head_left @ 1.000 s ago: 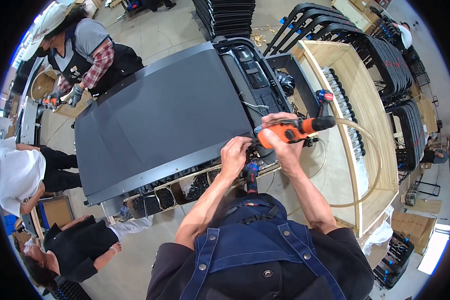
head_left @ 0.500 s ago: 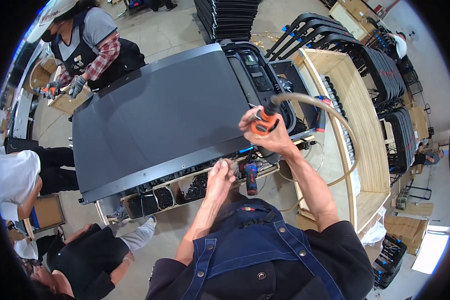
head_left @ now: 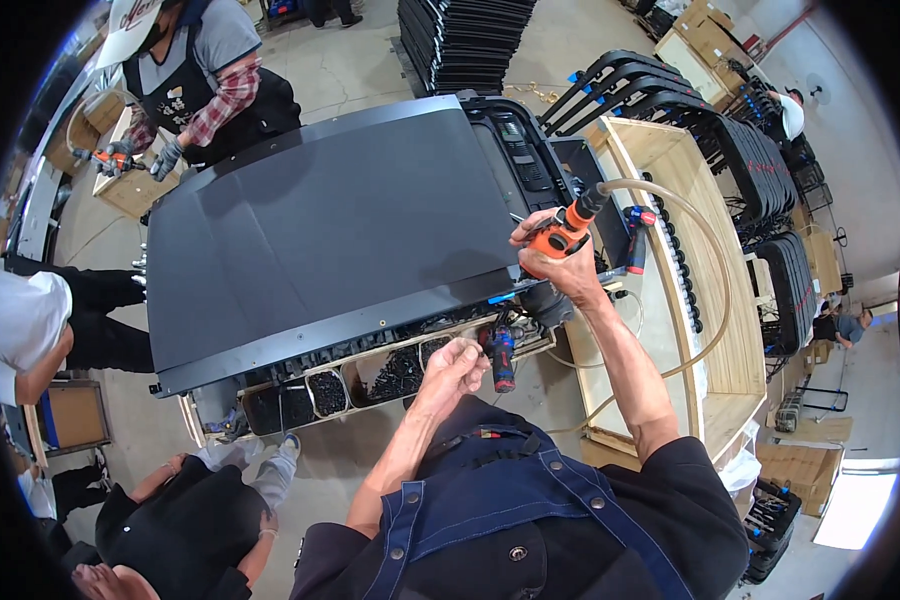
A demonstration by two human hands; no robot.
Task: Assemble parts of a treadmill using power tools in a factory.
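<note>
My right hand (head_left: 570, 268) is wrapped round an orange and black pneumatic screwdriver (head_left: 558, 236), raised above the right end of a long dark panel (head_left: 340, 215). From the tool's upper end a beige air hose (head_left: 722, 275) curves away to the right and back down. My left hand (head_left: 452, 372) is closed in front of the panel's near edge, its thumb and fingers pressed together. Whatever lies in that pinch is too small to make out. Just right of it hangs a blue and black cordless drill (head_left: 503, 360).
Small black parts fill bins (head_left: 328, 393) below the panel's near side. A wooden crate (head_left: 745, 330) stands at right, with a red and black tool (head_left: 639, 238) beside it. Across the panel, a gloved co-worker (head_left: 205, 85) holds another orange driver. Other people are at left.
The view has shifted a little. My right hand has moved rightward with the screwdriver, which now leans more to the right. My left hand stays closed, nearer the cordless drill.
</note>
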